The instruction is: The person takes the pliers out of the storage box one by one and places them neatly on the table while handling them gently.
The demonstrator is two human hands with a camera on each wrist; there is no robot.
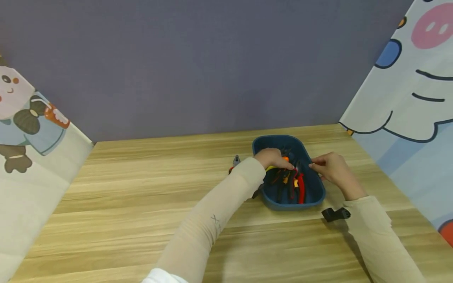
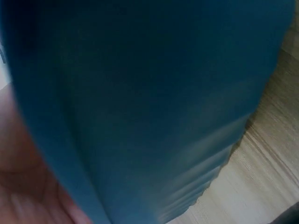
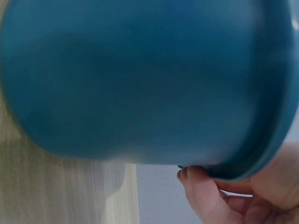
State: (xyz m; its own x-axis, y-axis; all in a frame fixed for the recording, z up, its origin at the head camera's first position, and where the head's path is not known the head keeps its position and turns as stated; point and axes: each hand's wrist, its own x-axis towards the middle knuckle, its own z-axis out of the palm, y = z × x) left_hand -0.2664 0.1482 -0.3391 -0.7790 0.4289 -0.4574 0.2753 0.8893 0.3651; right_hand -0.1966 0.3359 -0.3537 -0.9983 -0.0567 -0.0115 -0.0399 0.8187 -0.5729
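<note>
A dark blue plastic bin holds several pliers, among them one with red handles and others with dark, orange and yellow parts. My left hand reaches over the bin's left rim, down to the tools; its fingertips are partly hidden, so a grip on any tool cannot be told. At the right rim my right hand pinches the bin's edge between thumb and fingers. The right wrist view shows those fingers at the rim. In the left wrist view, the bin's outer wall fills most of the picture.
Another pair of pliers lies on the wooden table left of the bin, partly behind my left sleeve. A black wrist camera sits by my right sleeve. A grey panel stands behind the table, with printed sheets at both sides.
</note>
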